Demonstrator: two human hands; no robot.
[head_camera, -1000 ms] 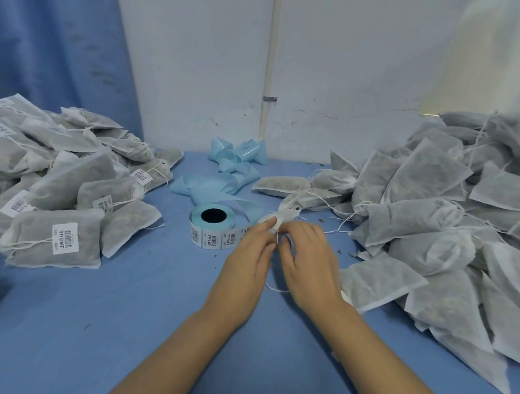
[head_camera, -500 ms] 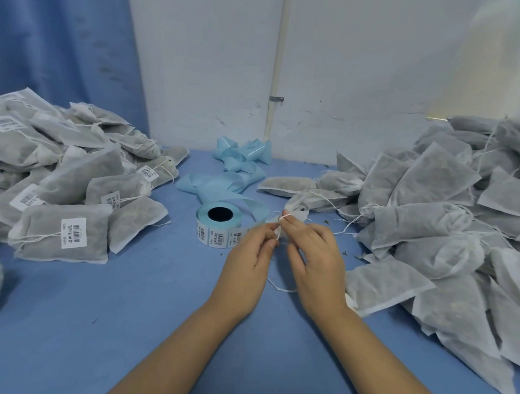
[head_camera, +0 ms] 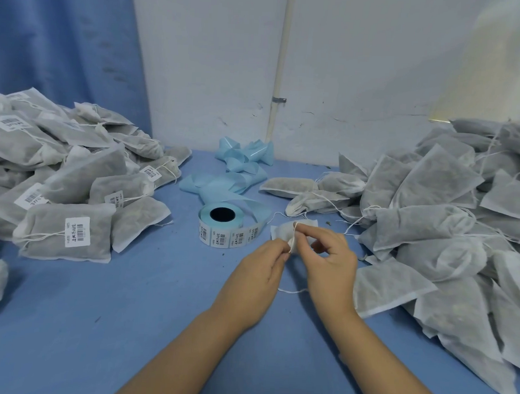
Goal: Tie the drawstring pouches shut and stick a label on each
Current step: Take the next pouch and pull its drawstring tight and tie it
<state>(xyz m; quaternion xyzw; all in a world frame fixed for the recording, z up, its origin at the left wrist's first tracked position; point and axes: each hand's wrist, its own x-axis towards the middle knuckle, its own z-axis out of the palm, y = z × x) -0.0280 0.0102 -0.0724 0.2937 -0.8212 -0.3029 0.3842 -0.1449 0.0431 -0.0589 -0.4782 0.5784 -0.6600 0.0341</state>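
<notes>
Count: one roll of white barcode labels on pale blue backing (head_camera: 221,228), standing on its flat side mid-desk. One crumpled trail of bare pale blue backing strip (head_camera: 238,178) runs from it toward the far wall. Two heaps of pouches, each too many to count. The left heap of grey non-woven pouches (head_camera: 42,238) is tied, with at least five barcode labels showing. The right heap of grey non-woven pouches (head_camera: 430,222) shows no labels and has loose strings trailing. All of it sits on the blue-covered desk (head_camera: 128,310).

Hands: two, bare, close together near the desk's middle, fingertips almost meeting.
- The left hand (head_camera: 261,268) has its fingers curled, tips pinching the gathered neck of one small white non-woven drawstring pouch (head_camera: 279,233).
- The right hand (head_camera: 330,259) has thumb and forefinger pinched on the thin white drawstring (head_camera: 290,291) just above the neck; its other fingers are loosely bent.

Position: only the pouch's top shows, fanning out just beyond the fingertips on their far side; the rest is hidden behind the hands. It lies just right of the label roll, between the two heaps and nearer the right one. A slack loop of the drawstring hangs between the wrists on the near side.

Background: blue curtain (head_camera: 59,54) far left, white wall with a vertical white pipe (head_camera: 281,63).
</notes>
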